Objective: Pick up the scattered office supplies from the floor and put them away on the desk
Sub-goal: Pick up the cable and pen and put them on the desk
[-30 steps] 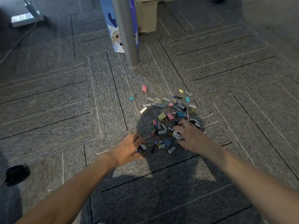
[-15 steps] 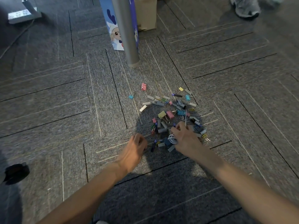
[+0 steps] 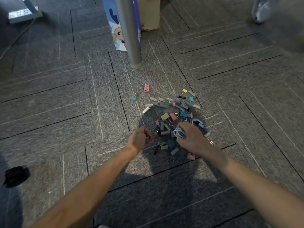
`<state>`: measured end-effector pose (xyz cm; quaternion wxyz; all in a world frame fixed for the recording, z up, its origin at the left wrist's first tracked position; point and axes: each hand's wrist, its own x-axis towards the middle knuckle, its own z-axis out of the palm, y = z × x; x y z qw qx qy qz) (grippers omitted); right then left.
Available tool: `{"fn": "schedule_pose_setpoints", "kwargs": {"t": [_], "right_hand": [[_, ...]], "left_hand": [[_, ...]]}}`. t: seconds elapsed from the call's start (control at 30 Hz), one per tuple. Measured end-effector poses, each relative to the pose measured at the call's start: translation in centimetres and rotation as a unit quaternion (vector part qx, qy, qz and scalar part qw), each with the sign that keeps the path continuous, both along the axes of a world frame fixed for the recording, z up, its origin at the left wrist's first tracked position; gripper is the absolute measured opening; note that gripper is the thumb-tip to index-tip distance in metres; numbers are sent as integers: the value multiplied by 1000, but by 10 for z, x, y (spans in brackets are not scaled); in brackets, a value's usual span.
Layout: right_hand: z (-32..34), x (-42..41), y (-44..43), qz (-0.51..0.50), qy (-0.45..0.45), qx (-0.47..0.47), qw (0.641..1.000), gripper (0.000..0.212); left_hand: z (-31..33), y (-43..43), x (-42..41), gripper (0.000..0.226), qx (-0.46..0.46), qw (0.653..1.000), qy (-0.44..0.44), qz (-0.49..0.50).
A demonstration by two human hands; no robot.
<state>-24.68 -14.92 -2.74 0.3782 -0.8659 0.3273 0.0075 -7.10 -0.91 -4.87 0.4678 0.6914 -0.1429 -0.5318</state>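
My right hand [image 3: 189, 137] curls round a white coiled cable [image 3: 179, 134] inside the pile of clips [image 3: 172, 112], which stretches toward 12 o'clock. My left hand [image 3: 139, 139], fingers curled, sits at the pile's 9 o'clock edge. I cannot tell whether it pinches anything. The right hand is nearer the rest.

The carpet floor [image 3: 65, 112] carries three blue binder clips [image 3: 133, 98], two yellow binder clips [image 3: 165, 116] and at least four pink binder clips [image 3: 146, 88]. There are more than ten grey blocks [image 3: 162, 105], overlapping too much for an exact count. The paper clips [image 3: 195, 111] are too small to count. There is one coiled white cable [image 3: 179, 134], one metal pole [image 3: 130, 30] and one cardboard box [image 3: 150, 14].
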Motion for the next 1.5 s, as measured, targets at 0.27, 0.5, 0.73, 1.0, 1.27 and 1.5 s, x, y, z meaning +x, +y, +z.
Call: {"fn": "schedule_pose_setpoints", "kwargs": {"t": [0.27,0.5,0.73,1.0,1.27,1.5], "right_hand": [[6,9,-2,-49,-41,59,996,15],[4,7,-4,-53,-56,72,994,16],[5,7,-3,-57,-58,87,993,16],[11,11,-2,-88,-70,142,983,9],[13,15,0,-93,-62,142,984,11],[10,17,0,-97,-68,139,983,14]], "left_hand": [[13,-16,-16,10,54,948,-245,-194],[6,-14,-13,38,131,790,-424,-422],[6,-14,-15,27,115,765,-412,-481],[-3,-11,3,34,-2,1000,12,-13],[9,-36,-4,29,119,870,-368,-304],[10,-59,-11,32,160,784,-488,-349]]}}
